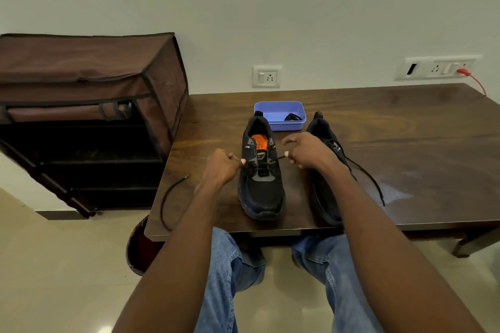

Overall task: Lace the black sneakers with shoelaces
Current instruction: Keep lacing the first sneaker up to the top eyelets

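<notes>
2 black sneakers sit on the wooden table [405, 121], toes toward the person. The left sneaker [261, 186] is being laced; the right sneaker [323, 184] is partly hidden by the arm, its lace trailing loose. The shoelace [277, 159] is pinched by the left hand [220, 167] at the near-side eyelets and by the right hand [307, 153] at its free end; hands are apart, 1 each side of the shoe. Slack should be drawn evenly before the next eyelet is threaded, with the crossing kept flat. A blue tray [280, 123] holds a dark item behind.
</notes>
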Demonstrator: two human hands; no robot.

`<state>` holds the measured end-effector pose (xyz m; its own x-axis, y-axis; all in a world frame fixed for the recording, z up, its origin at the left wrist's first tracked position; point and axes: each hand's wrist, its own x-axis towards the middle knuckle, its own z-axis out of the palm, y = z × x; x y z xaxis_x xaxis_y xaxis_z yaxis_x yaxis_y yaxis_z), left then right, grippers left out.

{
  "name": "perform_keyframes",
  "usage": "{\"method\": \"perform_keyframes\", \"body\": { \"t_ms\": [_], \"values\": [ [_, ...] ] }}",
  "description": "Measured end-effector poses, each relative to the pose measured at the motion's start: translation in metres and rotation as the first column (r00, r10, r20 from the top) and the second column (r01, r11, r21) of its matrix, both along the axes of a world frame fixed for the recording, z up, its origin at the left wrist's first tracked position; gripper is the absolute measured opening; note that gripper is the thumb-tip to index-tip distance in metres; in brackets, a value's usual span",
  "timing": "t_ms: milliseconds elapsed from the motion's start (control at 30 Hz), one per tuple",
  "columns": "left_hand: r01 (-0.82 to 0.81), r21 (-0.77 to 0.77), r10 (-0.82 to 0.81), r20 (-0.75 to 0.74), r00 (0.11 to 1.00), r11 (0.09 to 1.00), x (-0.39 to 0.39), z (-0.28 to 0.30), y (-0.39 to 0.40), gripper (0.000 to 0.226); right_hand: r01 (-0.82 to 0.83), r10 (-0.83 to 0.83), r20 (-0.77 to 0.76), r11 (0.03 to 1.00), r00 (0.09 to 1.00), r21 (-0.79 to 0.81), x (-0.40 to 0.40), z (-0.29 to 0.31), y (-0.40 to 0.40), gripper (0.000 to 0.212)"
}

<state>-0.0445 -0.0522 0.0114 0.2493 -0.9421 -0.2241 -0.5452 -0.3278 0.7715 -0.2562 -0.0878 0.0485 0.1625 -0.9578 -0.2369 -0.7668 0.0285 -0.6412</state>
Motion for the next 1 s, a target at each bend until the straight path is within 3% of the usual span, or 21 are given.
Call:
{"method": "perform_keyframes", "body": {
  "t_ms": [100, 167, 200, 233, 300, 367, 400, 433, 500, 567, 633, 700, 767, 900, 1000],
  "values": [
    [-0.074, -0.013, 0.075, 0.141, 0.987, 0.997, 0.004, -0.002, 0.0, 0.021, 0.16, -0.159, -0.024, 0.987, 0.987, 0.031, -0.015, 0.007, 0.006, 0.017],
    [-0.095, -0.084, 0.116, 0.295, 0.948, 0.992, 0.003, -0.001, 0.001, 0.016, 0.122, -0.144, 0.115, 0.976, 0.983, 0.183, -0.02, 0.016, 0.016, 0.017],
    [-0.096, -0.16, 0.142, 0.306, 0.941, 0.982, 0.001, 0.001, 0.003, 0.012, 0.019, -0.09, 0.268, 0.967, 0.959, 0.256, -0.021, 0.021, 0.021, 0.018],
    [-0.101, -0.226, 0.154, 0.232, 0.96, 0.969, -0.001, 0.004, 0.003, 0.01, -0.12, -0.034, 0.467, 0.947, 0.883, 0.297, -0.02, 0.026, 0.025, 0.019],
    [-0.121, -0.195, 0.093, -0.146, 0.985, 0.973, -0.007, 0.012, 0.004, 0.007, -0.342, 0.007, 0.794, 0.905, 0.608, 0.254, -0.017, 0.032, 0.032, 0.023],
    [0.04, -0.016, -0.043, -0.507, 0.861, 0.999, -0.011, 0.02, 0.008, 0.013, -0.405, 0.014, 0.91, 0.898, 0.413, 0.17, -0.01, 0.035, 0.033, 0.029],
    [0.167, 0.038, -0.109, -0.612, 0.783, 0.985, -0.011, 0.023, 0.01, 0.018, -0.398, 0.023, 0.921, 0.906, 0.389, 0.145, -0.006, 0.034, 0.032, 0.031],
    [0.28, 0.05, -0.174, -0.677, 0.716, 0.959, -0.009, 0.024, 0.011, 0.024, -0.356, 0.042, 0.909, 0.927, 0.415, 0.119, -0.001, 0.032, 0.031, 0.031],
    [0.439, 0.011, -0.268, -0.777, 0.569, 0.898, -0.008, 0.025, 0.013, 0.039, -0.171, 0.078, 0.814, 0.985, 0.575, 0.027, 0.004, 0.027, 0.029, 0.024],
    [0.489, -0.041, -0.283, -0.857, 0.432, 0.871, -0.007, 0.026, 0.014, 0.046, 0.003, 0.059, 0.688, 0.996, 0.724, -0.089, 0.009, 0.025, 0.03, 0.015],
    [0.445, -0.06, -0.245, -0.895, 0.373, 0.894, -0.005, 0.028, 0.015, 0.04, 0.139, -0.025, 0.61, 0.981, 0.792, -0.139, 0.01, 0.021, 0.026, 0.009],
    [0.338, -0.033, -0.17, -0.907, 0.384, 0.94, 0.0, 0.027, 0.013, 0.033, 0.293, -0.176, 0.499, 0.942, 0.848, -0.165, 0.005, 0.012, 0.017, 0.014],
    [0.198, 0.005, -0.082, -0.9, 0.429, 0.98, 0.003, 0.026, 0.009, 0.023, 0.411, -0.345, 0.281, 0.883, 0.896, -0.227, -0.005, 0.004, 0.008, 0.016],
    [-0.089, 0.14, 0.165, -0.811, 0.561, 0.986, 0.007, 0.017, 0.001, 0.01, 0.525, -0.554, -0.018, 0.799, 0.832, -0.294, -0.024, 0.004, 0.008, 0.014],
    [-0.176, 0.186, 0.256, -0.67, 0.697, 0.967, 0.006, 0.015, 0.001, 0.018, 0.465, -0.541, -0.273, 0.834, 0.795, -0.298, -0.026, 0.002, 0.012, 0.027]
  ]
}}
